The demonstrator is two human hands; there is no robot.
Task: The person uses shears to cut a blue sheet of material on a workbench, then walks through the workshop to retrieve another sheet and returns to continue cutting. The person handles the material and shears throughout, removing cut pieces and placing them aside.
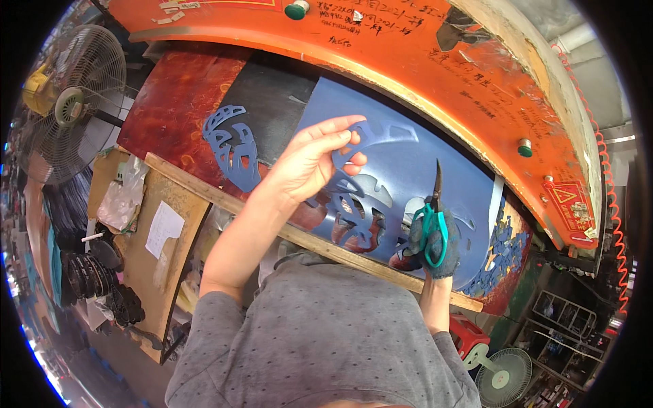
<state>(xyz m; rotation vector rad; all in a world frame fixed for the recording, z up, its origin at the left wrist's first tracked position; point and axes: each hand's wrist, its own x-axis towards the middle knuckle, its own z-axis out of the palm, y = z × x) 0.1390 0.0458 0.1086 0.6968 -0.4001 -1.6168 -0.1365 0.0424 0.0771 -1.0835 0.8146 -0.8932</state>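
Observation:
My bare left hand (309, 163) pinches a blue cut-out piece (393, 134) with openings in it, held up above the bench. In my gloved right hand (443, 264) is a pair of scissors (436, 238) with teal handles, its dark blades pointing away from me. Whether the blades are fully together is hard to make out. Beneath both hands lies a large blue sheet (333, 102) with holes cut through it near its front edge. Left of my left hand, several loose blue cut-out pieces (245, 166) lie on a dark surface.
An orange machine beam (381, 41) with green buttons spans the far side. A wooden rail (340, 257) edges the bench in front of me. Blue scraps (507, 248) heap at the right end. Fans stand at left (68, 105) and lower right (503, 377).

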